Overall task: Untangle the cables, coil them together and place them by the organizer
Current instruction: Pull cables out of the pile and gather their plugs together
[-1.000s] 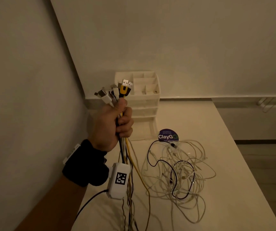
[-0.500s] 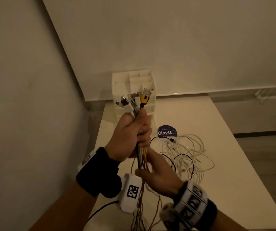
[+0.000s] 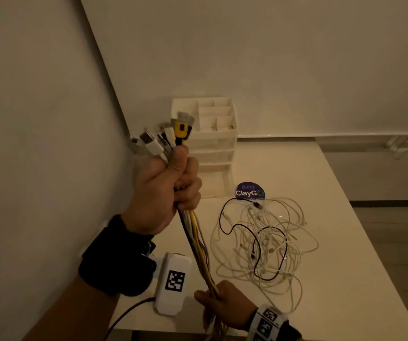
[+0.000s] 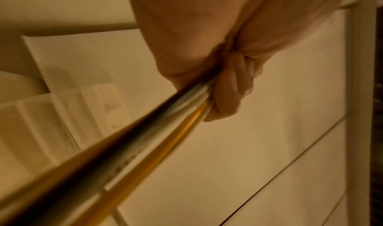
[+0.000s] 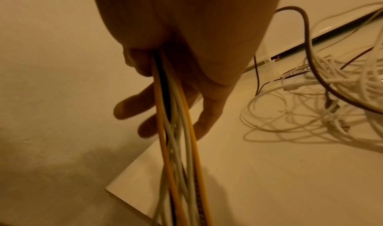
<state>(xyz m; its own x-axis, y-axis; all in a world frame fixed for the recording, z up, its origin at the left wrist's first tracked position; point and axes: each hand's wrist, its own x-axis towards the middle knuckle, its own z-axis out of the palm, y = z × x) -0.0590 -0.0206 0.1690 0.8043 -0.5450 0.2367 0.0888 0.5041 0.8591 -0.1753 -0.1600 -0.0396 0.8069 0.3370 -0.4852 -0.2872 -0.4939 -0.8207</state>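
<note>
Over by the wall, the person's left hand (image 3: 160, 193) is raised in a tight fist around a bundle of cables (image 3: 196, 242), with the plug ends (image 3: 163, 139) fanned out above the thumb, a yellow one among white ones. The bundle runs taut down to the right hand (image 3: 219, 301), low at the table's (image 3: 308, 173) near edge. Its thumb and first finger pinch the strands while the other fingers (image 5: 132, 107) hang loosely spread, so the cords could slip through. To me this looks like the combing stage: strands drawn straight before coiling. Behind the raised fist stands the white organizer (image 3: 220, 143), and right of it a round sticker (image 3: 249, 191). Further right a loose tangle of white and black cables (image 3: 264, 244) lies on the tabletop, untouched. Next, I'd guess, the lower hand must run down to the free ends without snagging; then the heap needs sorting.
</note>
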